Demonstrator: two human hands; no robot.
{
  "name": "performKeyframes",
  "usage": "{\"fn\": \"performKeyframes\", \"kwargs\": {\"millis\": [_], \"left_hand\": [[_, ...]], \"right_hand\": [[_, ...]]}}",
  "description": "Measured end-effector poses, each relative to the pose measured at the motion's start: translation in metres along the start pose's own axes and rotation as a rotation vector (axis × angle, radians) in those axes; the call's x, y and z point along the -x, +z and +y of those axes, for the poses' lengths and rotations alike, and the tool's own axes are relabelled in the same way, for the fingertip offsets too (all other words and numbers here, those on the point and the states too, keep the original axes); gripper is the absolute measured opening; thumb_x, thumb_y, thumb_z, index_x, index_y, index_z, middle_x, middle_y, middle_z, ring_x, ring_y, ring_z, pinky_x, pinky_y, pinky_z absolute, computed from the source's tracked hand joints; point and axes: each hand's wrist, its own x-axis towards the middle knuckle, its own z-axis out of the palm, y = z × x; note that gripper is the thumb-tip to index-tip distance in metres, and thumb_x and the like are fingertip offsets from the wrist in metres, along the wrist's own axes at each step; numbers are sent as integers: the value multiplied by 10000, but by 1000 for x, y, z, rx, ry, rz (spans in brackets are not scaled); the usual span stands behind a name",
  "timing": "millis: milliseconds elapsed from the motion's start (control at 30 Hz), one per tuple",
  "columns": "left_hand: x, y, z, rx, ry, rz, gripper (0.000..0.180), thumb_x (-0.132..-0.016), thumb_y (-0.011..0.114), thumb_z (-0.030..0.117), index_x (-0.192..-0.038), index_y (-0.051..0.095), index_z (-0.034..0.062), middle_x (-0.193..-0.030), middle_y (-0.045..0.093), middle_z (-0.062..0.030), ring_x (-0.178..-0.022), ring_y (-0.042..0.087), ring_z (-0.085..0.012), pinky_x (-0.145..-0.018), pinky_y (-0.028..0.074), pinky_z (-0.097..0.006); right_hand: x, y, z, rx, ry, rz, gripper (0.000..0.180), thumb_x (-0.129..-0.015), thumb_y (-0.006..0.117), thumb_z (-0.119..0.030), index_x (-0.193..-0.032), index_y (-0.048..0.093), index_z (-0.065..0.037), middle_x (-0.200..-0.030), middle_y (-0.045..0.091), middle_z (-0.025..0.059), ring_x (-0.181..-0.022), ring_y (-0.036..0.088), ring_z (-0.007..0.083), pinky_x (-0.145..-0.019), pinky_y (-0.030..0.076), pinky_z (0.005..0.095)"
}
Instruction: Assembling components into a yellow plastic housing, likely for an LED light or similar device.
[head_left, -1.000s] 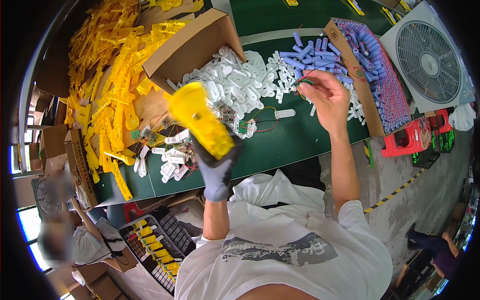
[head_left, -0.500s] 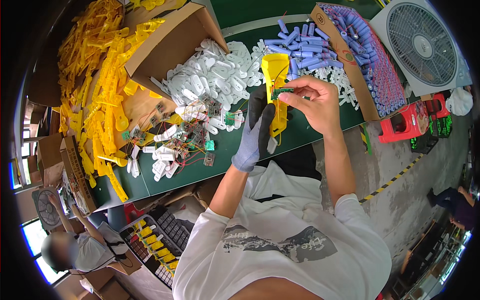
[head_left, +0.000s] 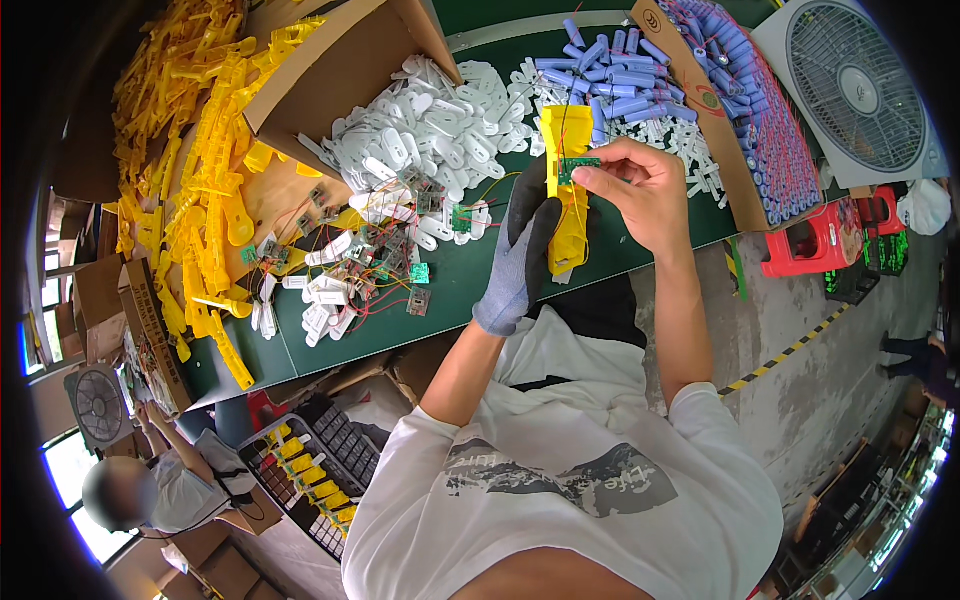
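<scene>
My left hand [head_left: 515,262], in a grey glove with dark fingers, is closed round a long yellow plastic housing [head_left: 568,232] held above the table's front edge. The housing's wide end points away from me, and thin wires show in its hollow. Over its middle, my bare right hand [head_left: 640,190] pinches a small green circuit board [head_left: 578,170] between thumb and fingertips. Whether the board touches the housing I cannot tell. Left of my gloved hand lies a tangle of wired circuit boards [head_left: 385,250] among white plastic pieces.
White plastic covers [head_left: 410,140] spill from a tipped cardboard box [head_left: 345,60]. Yellow housings [head_left: 205,200] are heaped at left. Purple battery cells [head_left: 625,75] lie loose beside a full carton [head_left: 700,120]. A fan [head_left: 855,90] stands far right. Another person [head_left: 190,480] works at lower left.
Both hands and the yellow housing have shifted slightly right in the picture. The housing has turned a little, showing more of its near end. The circuit board stays pinched in my right hand.
</scene>
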Motion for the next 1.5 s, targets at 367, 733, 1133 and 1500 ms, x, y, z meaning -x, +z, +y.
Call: {"fn": "performKeyframes", "kwargs": {"millis": [367,733,1133,1500], "left_hand": [[4,8,3,-48,-42,27,403,-964,422,112,-1358,379,44,-1189,520,-82,-1016,538,-131,-866,469,-291],[5,10,7,-3,-66,49,371,-956,427,59,-1326,405,36,-1151,533,-69,-982,539,-107,-839,466,-256],[-13,8,1,-22,110,289,141,-992,472,161,-1071,454,46,-885,602,-87,-712,628,-143,-618,531,-281],[-9,-5,14,170,37,147,282,-1001,459,279,-1149,431,41,-1025,634,-164,-876,680,-279,-724,577,-396]], "right_hand": [[4,-12,9,-19,25,-15,186,-785,784,-100,-878,690,30,-766,668,35,-657,580,39,-595,451,180],[11,-7,14,25,33,19,196,-769,797,-107,-853,674,20,-752,656,24,-653,565,40,-608,454,183],[41,4,33,-22,89,167,204,-890,613,-125,-1050,573,-6,-1013,588,36,-850,552,77,-711,456,232],[76,4,40,-232,490,-460,264,-845,719,-150,-1053,628,-15,-954,663,1,-827,603,60,-762,471,231]]}}
